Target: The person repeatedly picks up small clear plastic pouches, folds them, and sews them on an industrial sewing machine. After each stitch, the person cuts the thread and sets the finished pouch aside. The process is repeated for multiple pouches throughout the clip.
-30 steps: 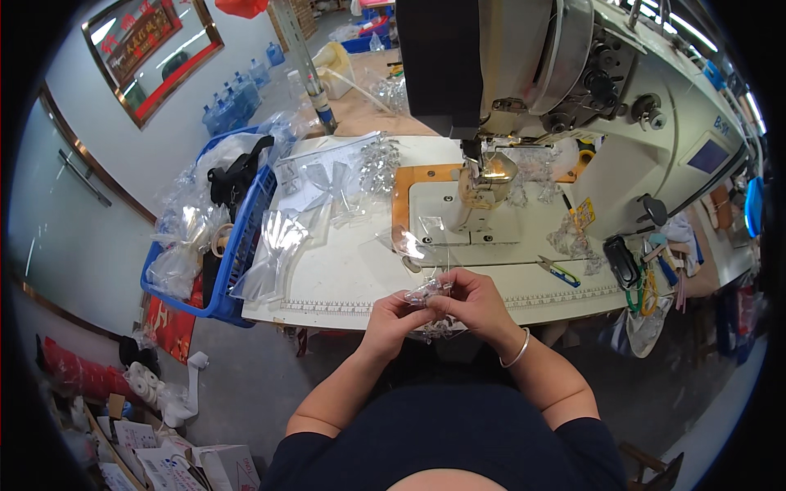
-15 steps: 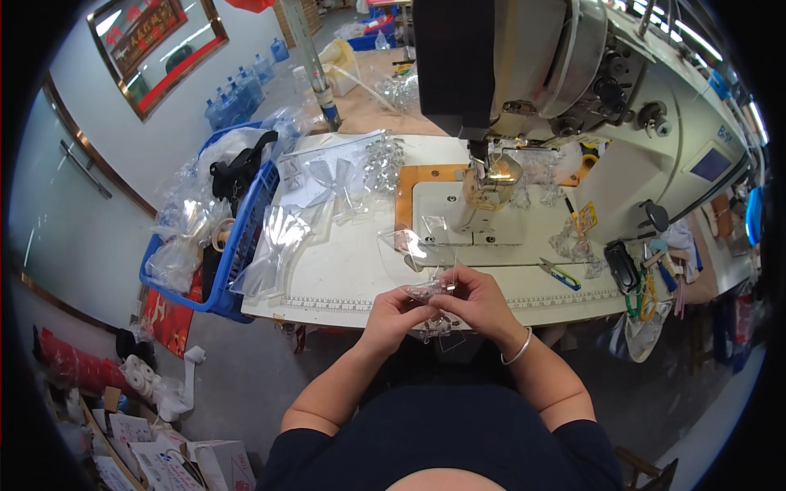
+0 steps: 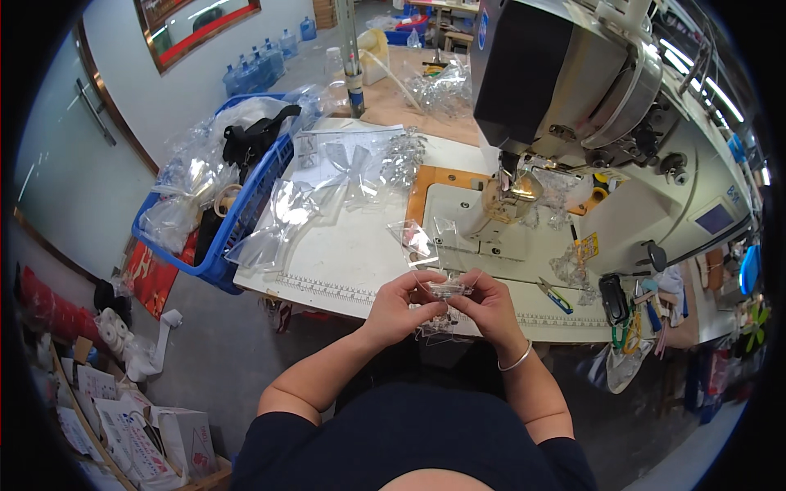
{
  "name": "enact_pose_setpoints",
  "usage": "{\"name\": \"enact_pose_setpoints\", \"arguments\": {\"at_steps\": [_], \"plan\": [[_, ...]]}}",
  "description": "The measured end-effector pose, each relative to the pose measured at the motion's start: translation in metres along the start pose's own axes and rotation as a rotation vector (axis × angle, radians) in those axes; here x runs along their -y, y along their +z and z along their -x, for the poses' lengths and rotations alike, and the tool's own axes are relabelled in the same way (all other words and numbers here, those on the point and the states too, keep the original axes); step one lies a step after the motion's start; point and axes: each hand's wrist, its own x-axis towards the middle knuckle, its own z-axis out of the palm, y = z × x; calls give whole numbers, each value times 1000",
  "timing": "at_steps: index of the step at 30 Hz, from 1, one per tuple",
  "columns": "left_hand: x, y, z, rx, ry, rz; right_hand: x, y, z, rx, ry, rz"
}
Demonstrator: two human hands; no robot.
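Observation:
My left hand [image 3: 396, 309] and my right hand [image 3: 491, 308] meet at the front edge of the sewing table [image 3: 327, 260]. Both are closed, thumbs and fingers pinching a clear plastic piece [image 3: 446, 289] between them. Transparent flaps stick up beyond the fingertips toward the machine bed, and more see-through material hangs below the thumbs. Its exact shape is hard to make out. Just past my hands stands a white sewing machine [image 3: 612, 222]. To the right of my right hand lies a pair of thread snips [image 3: 556, 296].
Flat clear plastic pieces [image 3: 282, 219] and a sheet of paper [image 3: 313, 164] lie at the table's left. A blue basket [image 3: 246, 221] of plastic bags stands beside it. Small clear parts [image 3: 404, 157] are heaped behind. Tools, including a black object [image 3: 613, 299], crowd the right edge.
My head view has shifted, so the scene sits differently in the picture. The fingers have changed position on the clear plastic piece, and it is turned a little between them.

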Motion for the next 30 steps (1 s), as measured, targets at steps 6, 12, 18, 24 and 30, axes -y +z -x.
{"name": "enact_pose_setpoints", "arguments": {"at_steps": [6,12,18,24,30], "plan": [[0,2,4,-51,294,-269,6,-9,-1,148,10,-177],[-22,-11,-4,-152,1065,-1154,22,-19,11,-84,132,-355],[-46,-21,-11,79,1291,-1460,24,-12,28,99,274,-685],[-52,-18,-16,186,1393,-1512,27,-3,31,-23,430,-533],[-43,-15,-19,238,1321,-1468,11,-5,31,-35,473,-479]]}}
